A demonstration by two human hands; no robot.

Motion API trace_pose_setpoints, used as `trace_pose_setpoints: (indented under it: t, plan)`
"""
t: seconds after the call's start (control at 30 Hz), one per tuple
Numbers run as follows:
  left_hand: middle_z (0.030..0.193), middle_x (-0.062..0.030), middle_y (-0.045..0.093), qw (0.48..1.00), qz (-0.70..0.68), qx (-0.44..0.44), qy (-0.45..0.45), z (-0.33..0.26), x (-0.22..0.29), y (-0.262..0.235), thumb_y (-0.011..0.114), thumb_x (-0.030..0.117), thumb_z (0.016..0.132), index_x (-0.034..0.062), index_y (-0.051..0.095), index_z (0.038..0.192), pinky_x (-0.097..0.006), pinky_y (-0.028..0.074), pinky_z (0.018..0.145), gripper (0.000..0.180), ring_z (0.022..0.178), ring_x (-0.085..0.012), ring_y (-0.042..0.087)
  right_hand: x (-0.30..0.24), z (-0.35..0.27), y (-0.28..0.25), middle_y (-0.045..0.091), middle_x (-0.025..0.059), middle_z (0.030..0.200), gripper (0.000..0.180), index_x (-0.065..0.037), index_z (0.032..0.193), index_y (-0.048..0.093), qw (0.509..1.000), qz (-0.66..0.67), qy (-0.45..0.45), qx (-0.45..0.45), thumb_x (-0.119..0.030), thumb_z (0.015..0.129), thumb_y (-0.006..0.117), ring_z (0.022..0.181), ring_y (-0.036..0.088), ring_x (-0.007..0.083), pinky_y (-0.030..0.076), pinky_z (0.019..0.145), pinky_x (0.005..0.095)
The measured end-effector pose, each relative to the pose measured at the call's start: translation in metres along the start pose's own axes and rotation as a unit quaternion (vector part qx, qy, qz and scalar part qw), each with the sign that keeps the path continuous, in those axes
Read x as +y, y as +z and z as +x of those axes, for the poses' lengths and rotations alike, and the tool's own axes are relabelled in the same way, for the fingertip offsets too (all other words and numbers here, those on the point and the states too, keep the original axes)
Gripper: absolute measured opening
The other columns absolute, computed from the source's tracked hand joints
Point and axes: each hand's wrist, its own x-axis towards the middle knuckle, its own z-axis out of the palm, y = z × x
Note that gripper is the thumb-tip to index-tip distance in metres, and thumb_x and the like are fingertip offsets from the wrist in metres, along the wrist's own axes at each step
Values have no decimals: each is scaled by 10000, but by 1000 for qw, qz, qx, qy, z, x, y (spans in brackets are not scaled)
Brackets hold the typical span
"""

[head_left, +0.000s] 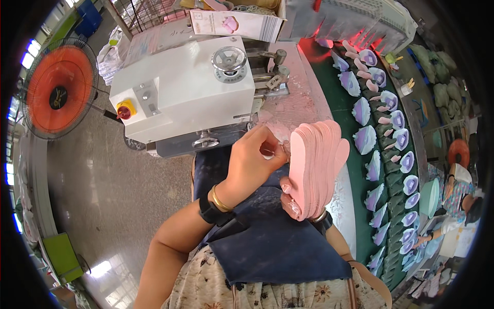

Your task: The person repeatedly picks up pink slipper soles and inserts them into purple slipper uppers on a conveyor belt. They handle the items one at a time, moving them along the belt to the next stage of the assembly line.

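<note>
A thick stack of pink insoles [315, 167] stands on edge in my right hand [290, 202]. The fingers of that hand wrap round the stack's lower left side, with whitish wrapping on the fingertips; the rest of the hand is behind the insoles. My left hand [251, 162] is closed in a pinch just left of the stack's upper end. Whatever its fingertips hold, if anything, is too small to make out. A dark blue apron [280, 234] covers my lap beneath both hands.
Ahead stands a white machine [180, 87] with a handwheel [229, 59]. On the right, a green conveyor [366, 206] carries purple-and-white shoe uppers [364, 140] and pink pieces. An orange fan [57, 92] stands left; a box [236, 24] sits behind the machine. Another person [460, 188] works far right.
</note>
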Motion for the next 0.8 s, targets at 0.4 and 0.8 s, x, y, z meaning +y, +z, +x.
trace_pose_setpoints:
  t: [0.4, 0.8]
  plan:
    - [910, -82, 700, 957, -193, -156, -151, -11, 4, 9, 660, 132, 907, -41, 667, 990, -219, 551, 640, 193, 779, -118, 683, -12, -21, 1, 573, 217, 810, 469, -62, 1156, 494, 999, -39, 30, -19, -477, 945, 434, 562, 606, 314, 508, 473, 370]
    - [865, -71, 695, 977, -148, -123, -98, -19, 11, 7, 678, 93, 872, -45, 679, 943, -215, 531, 641, 155, 783, -88, 654, -4, -13, -3, 507, 288, 1065, 685, -42, 1338, 373, 996, -75, -18, -47, -585, 923, 409, 655, 614, 396, 531, 497, 439]
